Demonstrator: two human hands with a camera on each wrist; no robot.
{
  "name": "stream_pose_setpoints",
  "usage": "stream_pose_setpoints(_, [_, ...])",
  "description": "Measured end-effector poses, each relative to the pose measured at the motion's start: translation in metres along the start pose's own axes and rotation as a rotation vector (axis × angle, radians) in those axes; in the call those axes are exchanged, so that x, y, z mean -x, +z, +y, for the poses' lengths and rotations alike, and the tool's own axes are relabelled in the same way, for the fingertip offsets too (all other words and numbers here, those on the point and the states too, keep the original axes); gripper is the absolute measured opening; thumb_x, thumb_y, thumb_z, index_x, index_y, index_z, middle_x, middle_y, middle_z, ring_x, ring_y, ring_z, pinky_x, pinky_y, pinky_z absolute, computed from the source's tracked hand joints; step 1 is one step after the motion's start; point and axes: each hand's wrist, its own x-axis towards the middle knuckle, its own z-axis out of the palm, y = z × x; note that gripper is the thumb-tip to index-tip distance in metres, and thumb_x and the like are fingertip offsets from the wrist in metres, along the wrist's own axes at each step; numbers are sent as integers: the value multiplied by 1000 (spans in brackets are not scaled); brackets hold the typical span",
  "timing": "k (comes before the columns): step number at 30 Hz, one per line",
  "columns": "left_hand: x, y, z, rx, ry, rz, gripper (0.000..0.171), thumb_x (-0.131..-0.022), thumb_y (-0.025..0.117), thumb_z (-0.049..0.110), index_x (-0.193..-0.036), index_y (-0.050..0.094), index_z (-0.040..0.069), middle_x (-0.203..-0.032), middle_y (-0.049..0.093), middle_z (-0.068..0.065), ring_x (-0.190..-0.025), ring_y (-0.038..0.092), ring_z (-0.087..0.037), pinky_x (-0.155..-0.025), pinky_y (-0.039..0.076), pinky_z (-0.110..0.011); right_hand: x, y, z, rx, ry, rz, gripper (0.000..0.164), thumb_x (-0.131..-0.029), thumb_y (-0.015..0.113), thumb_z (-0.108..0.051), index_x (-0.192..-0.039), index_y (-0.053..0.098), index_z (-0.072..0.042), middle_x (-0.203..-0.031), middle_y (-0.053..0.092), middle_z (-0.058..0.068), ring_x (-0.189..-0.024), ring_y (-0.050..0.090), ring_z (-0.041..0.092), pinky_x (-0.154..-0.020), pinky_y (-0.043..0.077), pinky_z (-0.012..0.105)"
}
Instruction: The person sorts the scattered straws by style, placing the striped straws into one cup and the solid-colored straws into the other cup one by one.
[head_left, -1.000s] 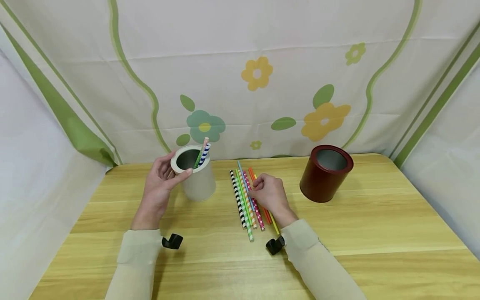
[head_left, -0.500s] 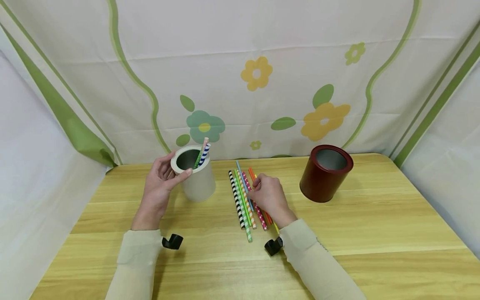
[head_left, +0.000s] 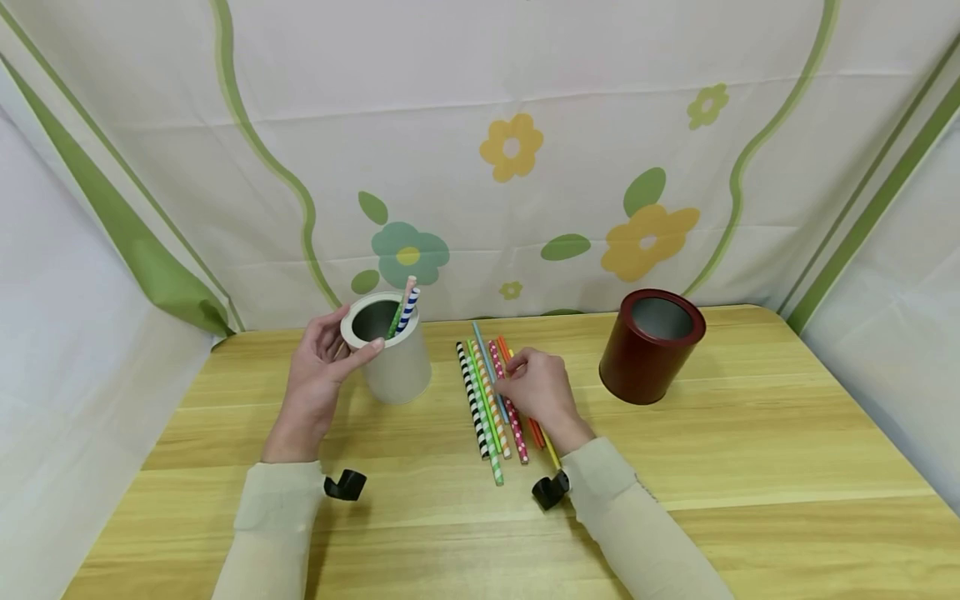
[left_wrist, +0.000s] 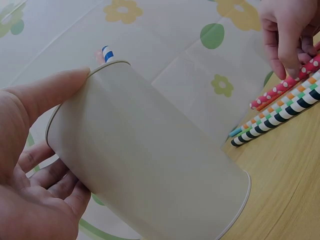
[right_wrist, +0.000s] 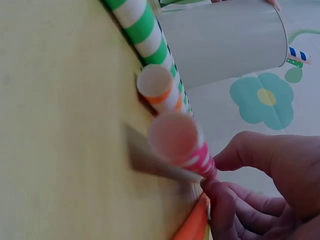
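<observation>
My left hand holds a white can at the rim, thumb on the near side and fingers behind. Inside lean a blue-and-white striped paper straw and a pink and green one. At the straws in the middle of the table, my right hand pinches a pink straw with white dots between thumb and finger. Its near end stands off the table in the right wrist view. To its left lie an orange-striped straw, a green-striped one and a black-striped one.
A dark red can stands upright on the right of the wooden table. Orange and yellow straws lie partly under my right hand. Behind the table hangs a flowered cloth.
The pink dotted straw has shifted slightly in my right hand, with small shifts among the straws beside it. My left hand and the white can stay about where they were.
</observation>
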Motion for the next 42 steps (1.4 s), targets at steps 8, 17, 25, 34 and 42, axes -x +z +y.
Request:
stream_pose_setpoints(8, [1, 0, 0, 3, 3, -6, 82, -96, 81, 4, -164, 38, 14, -171, 42, -6, -160, 34, -20, -138, 25, -40, -3, -12, 0, -133, 34, -18, 34, -94, 80, -24, -124, 75, -9, -101, 80, 8, -80, 73, 18, -67, 60, 28])
stream_pose_setpoints(17, [1, 0, 0, 2, 3, -5, 81, -96, 80, 4, -165, 37, 14, -171, 42, -6, -160, 34, -20, -138, 25, -39, -9, -25, 3, -465, 79, -134, 41, -100, 72, -14, -139, 66, 0, -114, 79, 19, -83, 77, 17, -81, 70, 35])
stream_pose_setpoints(25, [1, 1, -1, 2, 6, -3, 81, -96, 80, 4, -165, 37, 13, -171, 42, -7, -160, 34, -20, -138, 25, -39, -10, -34, 2, -603, 62, -145, 37, -104, 68, -12, -136, 68, 6, -118, 73, 20, -87, 76, 17, -88, 69, 33])
stream_pose_setpoints(34, [0, 1, 0, 1, 13, 2, 81, -96, 80, 4, -164, 38, 13, -170, 43, -7, -159, 35, -20, -138, 25, -39, -7, -42, -10, -688, -37, -107, 35, -105, 65, -10, -135, 63, 8, -113, 69, 13, -94, 74, 19, -91, 68, 33])
stream_pose_setpoints(42, [1, 1, 0, -5, 9, 1, 81, -96, 80, 4, -165, 37, 13, -170, 43, -8, -159, 36, -20, -138, 26, -40, 1, -48, -24, -780, -104, -54, 28, -110, 60, -12, -132, 58, 4, -113, 65, 12, -96, 72, 20, -93, 67, 31])
